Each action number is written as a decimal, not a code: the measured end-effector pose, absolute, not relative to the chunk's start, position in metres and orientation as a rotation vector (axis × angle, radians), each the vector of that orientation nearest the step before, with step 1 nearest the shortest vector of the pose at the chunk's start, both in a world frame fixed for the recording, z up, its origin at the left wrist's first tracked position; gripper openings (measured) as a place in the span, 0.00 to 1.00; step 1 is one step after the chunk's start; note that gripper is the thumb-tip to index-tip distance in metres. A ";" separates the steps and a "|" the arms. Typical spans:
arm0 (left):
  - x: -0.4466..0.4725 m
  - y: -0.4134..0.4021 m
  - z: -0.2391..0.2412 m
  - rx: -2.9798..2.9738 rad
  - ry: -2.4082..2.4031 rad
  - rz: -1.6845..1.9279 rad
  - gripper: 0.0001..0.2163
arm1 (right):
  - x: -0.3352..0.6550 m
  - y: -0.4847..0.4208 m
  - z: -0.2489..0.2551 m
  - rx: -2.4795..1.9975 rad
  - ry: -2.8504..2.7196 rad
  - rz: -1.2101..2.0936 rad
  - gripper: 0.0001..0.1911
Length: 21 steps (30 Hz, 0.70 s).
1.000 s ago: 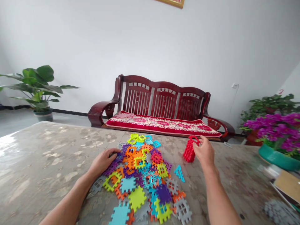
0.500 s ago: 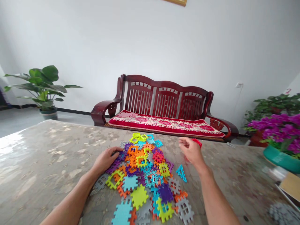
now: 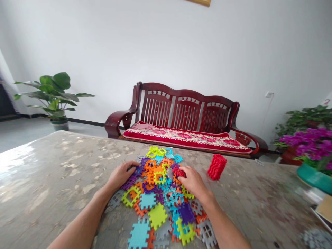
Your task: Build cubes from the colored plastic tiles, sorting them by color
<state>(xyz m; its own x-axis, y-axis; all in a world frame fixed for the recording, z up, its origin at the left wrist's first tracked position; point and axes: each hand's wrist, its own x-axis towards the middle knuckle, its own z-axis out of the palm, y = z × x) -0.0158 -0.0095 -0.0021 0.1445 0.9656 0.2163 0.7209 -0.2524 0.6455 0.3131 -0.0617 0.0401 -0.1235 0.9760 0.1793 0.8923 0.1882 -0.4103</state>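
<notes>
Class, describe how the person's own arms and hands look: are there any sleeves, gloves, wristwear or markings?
The left hand and right hand are gloveless. Both forearms are bare, with no sleeve in view. No watch, bracelet or bold marking shows; a thin ring would be too small to tell.
</notes>
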 end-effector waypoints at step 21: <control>-0.017 -0.008 -0.005 2.048 1.630 0.846 0.16 | 0.296 -0.071 0.032 -1.788 -2.014 0.050 0.28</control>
<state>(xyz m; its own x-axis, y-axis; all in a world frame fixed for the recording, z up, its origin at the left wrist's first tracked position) -0.0166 -0.0081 -0.0053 0.1420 0.9662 0.2153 0.7319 -0.2489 0.6343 0.2960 -0.0706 0.0322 -0.0637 0.9517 0.3004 0.9354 0.1618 -0.3143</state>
